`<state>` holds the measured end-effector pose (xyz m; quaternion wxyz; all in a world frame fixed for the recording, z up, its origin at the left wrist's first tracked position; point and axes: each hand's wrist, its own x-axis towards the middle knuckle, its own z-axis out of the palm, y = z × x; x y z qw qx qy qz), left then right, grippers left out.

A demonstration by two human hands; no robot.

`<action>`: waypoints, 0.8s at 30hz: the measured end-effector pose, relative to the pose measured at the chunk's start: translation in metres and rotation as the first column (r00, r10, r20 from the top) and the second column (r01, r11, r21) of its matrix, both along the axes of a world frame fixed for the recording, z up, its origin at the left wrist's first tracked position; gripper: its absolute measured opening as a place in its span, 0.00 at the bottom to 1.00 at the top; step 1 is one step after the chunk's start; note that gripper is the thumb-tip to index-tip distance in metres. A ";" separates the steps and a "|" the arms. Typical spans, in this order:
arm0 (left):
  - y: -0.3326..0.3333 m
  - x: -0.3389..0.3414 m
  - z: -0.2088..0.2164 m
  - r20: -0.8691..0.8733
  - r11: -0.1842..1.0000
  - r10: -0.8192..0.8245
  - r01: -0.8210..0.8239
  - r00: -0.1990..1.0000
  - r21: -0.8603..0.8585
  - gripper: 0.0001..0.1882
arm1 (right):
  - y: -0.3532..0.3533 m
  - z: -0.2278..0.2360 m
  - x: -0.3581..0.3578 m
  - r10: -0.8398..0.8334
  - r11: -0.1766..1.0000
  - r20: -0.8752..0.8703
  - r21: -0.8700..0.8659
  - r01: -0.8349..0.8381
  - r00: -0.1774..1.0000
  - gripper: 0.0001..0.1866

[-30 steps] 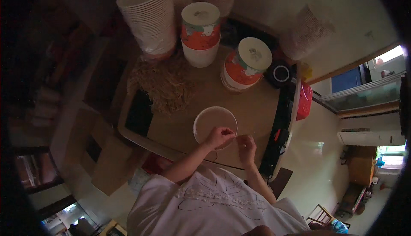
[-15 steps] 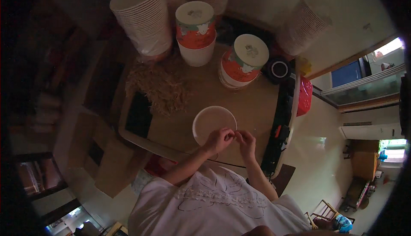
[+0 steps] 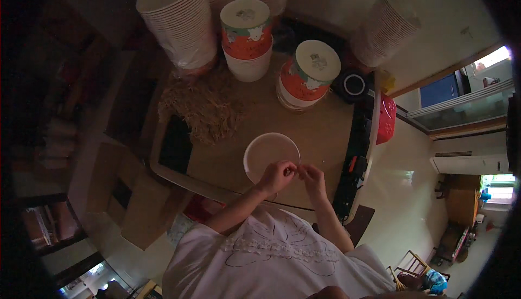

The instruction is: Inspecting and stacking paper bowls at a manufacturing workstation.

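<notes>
Left hand (image 3: pixel 278 175): where a gap showed a second ago, curled fingertips now meet the right's.
Right hand (image 3: pixel 313 180): fingers bunched; cannot tell whether either pinches anything.
White bowl (image 3: pixel 266 151): mid-frame, partly behind left hand.

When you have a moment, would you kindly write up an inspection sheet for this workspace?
Surface: brown-topped table with a dark strip along its right side.
Job's things: round white tub near the table's front.
Clutter: tan fibre heap at left; two orange-printed tubs behind; plastic-wrapped tub stack at far left.
Hands: left hand and right hand curled close together by the white tub's near right edge; anything held is too small to tell.
Cables: none certain; right side too dark.
Surroundings: cardboard box to the left; bright window to the right.
</notes>
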<state>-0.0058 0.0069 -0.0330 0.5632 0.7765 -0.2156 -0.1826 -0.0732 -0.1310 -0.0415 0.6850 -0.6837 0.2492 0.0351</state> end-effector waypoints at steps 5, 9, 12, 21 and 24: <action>0.000 -0.001 -0.001 -0.066 1.000 0.010 -0.011 0.998 -0.004 0.05 | 0.000 0.004 -0.002 0.069 0.988 0.137 -0.145 -0.049 0.988 0.06; 0.000 -0.001 0.000 -0.091 0.998 0.024 -0.029 0.996 -0.056 0.05 | 0.001 0.013 -0.001 0.103 0.941 0.136 -0.334 -0.053 0.985 0.07; -0.001 0.002 0.003 -0.097 0.999 0.021 -0.025 0.995 -0.040 0.05 | -0.002 0.005 -0.002 0.113 0.924 0.144 -0.379 -0.050 0.983 0.06; -0.004 0.002 -0.002 -0.116 0.994 0.091 -0.097 0.989 -0.050 0.04 | 0.000 0.005 -0.002 0.054 0.970 0.124 -0.241 -0.022 0.991 0.04; -0.004 0.004 0.002 -0.095 0.994 0.087 -0.093 0.992 -0.054 0.03 | 0.001 0.011 -0.001 0.008 0.994 0.023 -0.109 -0.005 1.000 0.04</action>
